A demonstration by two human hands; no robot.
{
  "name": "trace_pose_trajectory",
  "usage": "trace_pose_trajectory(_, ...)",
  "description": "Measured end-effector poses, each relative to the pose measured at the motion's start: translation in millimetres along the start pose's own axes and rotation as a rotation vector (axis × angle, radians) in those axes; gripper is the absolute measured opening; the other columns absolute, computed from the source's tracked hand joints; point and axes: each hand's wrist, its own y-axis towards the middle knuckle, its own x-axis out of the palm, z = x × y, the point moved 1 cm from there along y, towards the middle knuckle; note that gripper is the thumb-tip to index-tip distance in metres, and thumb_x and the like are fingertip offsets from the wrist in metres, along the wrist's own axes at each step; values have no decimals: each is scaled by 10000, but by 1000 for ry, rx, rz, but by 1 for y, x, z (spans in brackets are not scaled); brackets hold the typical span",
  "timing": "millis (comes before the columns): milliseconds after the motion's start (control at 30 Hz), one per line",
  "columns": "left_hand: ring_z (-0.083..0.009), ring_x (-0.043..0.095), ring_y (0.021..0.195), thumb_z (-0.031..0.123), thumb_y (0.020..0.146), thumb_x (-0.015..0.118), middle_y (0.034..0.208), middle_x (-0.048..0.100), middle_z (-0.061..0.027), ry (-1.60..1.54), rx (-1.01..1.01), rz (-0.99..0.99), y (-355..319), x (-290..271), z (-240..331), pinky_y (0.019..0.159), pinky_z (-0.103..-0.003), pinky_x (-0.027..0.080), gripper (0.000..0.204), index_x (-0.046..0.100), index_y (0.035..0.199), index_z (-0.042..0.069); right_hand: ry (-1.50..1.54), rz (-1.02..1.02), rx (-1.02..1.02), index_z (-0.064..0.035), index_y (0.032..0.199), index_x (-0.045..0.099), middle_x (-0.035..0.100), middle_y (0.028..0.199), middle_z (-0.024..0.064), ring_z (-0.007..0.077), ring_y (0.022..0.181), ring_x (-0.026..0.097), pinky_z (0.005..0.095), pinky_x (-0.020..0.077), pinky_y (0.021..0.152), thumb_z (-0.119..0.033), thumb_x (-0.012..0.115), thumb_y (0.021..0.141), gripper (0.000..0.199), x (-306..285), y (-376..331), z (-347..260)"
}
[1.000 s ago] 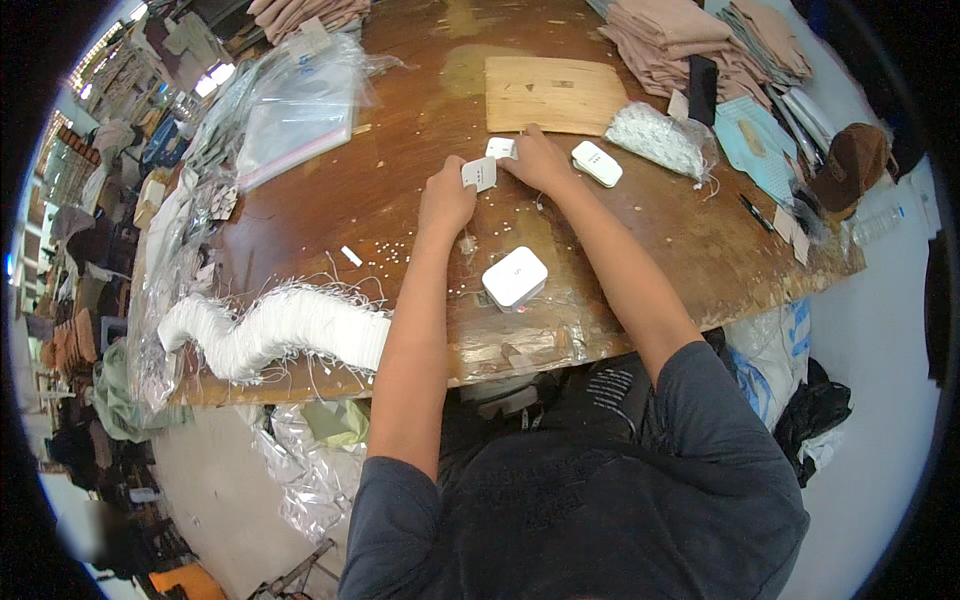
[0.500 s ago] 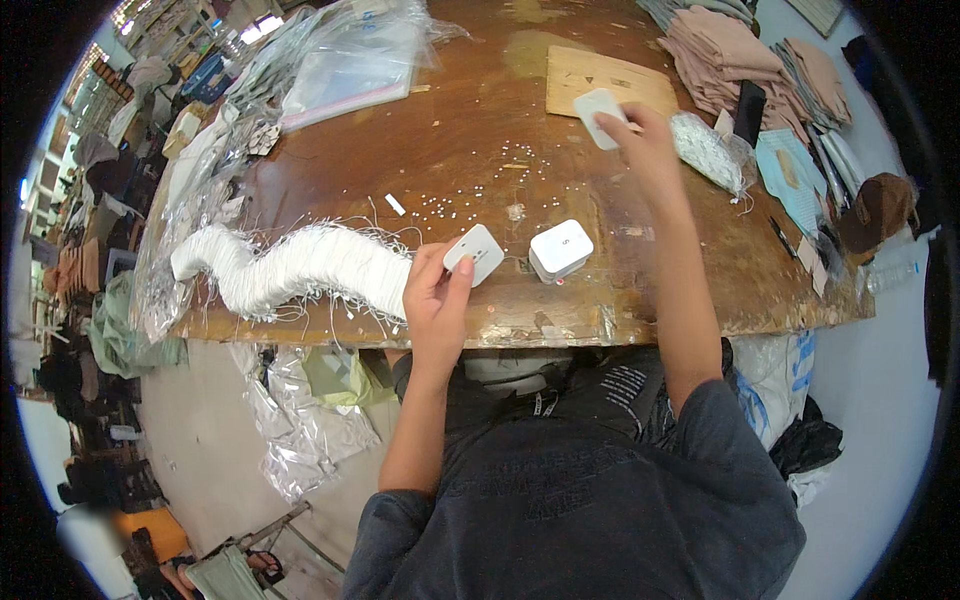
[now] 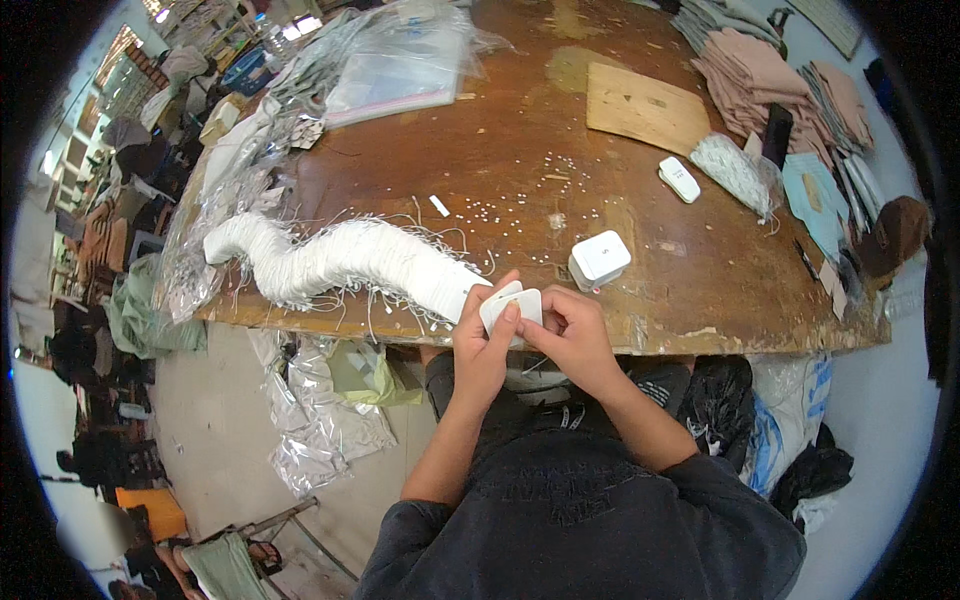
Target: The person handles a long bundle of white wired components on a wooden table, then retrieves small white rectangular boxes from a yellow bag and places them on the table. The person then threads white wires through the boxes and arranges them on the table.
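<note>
**A:** so what changed from half a second back?

**Me:** Head view is all there is. Back then my right hand [image 3: 578, 340] was stretched far across the table at the flat white tag [image 3: 679, 179] by the wooden board [image 3: 646, 108], and my left hand [image 3: 482, 350] was alone at the near edge with a tag. Now both hands are together at the near edge of the table [image 3: 560, 190], just in front of my chest. That far tag lies flat next to the board, nobody touching it.

**A:** and what are you holding?

**Me:** A small stack of white tags [image 3: 512, 308]. Left fingers are curled around its left side with the thumb on top, right fingers pinch the right side. So both hands are closed on the same stack, right at the end of the long white row of strung tags [image 3: 340, 262] that snakes along the table edge. Can't tell if the stack touches the row.

**A:** any containers?

**Me:** The little white box [image 3: 599, 259] sits closed just past my right hand, not touching it; can't see inside. The clear bag [image 3: 738, 170] near the far tag is full of small white bits. Over on the far left there's a clear plastic sleeve [image 3: 400, 75] with flat stuff in it, and crumpled plastic bags [image 3: 325, 420] on the floor under the table. Folded pink cloth [image 3: 750, 70] is stacked at the far right.
</note>
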Motion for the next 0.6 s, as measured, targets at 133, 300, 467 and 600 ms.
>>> trace_pose_trajectory(133, -149, 584, 1029, 163, 1014, 493, 1190, 576, -106, -62, 17, 45, 1, -15, 5, 906, -291, 471, 414, 465, 1376, -35, 66, 166, -154, 2, 915, 659, 596, 830, -16, 24, 626, 439, 197, 335, 533, -37, 716, 857, 91, 12, -1, -3)
trace_pose_trajectory(300, -169, 587, 1075, 153, 1029, 431, 1237, 593, -141, -245, -65, 35, 0, -30, 13, 956, -308, 457, 420, 425, 1409, -25, 180, 104, -3, 31, 956, 670, 672, 893, 31, 35, 656, 514, 186, 410, 565, -19, 696, 872, 101, 20, -1, -11)
trace_pose_trajectory(467, -155, 572, 1029, 139, 1023, 448, 1154, 615, -135, 79, 92, 89, -7, -31, 20, 925, -284, 436, 373, 509, 1342, -45, 339, 49, -5, 47, 994, 675, 689, 909, 74, 79, 703, 616, 231, 516, 626, -32, 693, 881, 139, 40, 6, -22)
trace_pose_trajectory(600, -153, 594, 990, 130, 1012, 489, 1118, 642, -126, 298, 57, 149, -20, -53, 34, 897, -284, 460, 330, 572, 1271, -56, 293, -57, -102, 52, 1038, 649, 670, 876, 73, 90, 708, 633, 241, 532, 636, -42, 682, 896, 173, 56, 12, -29)
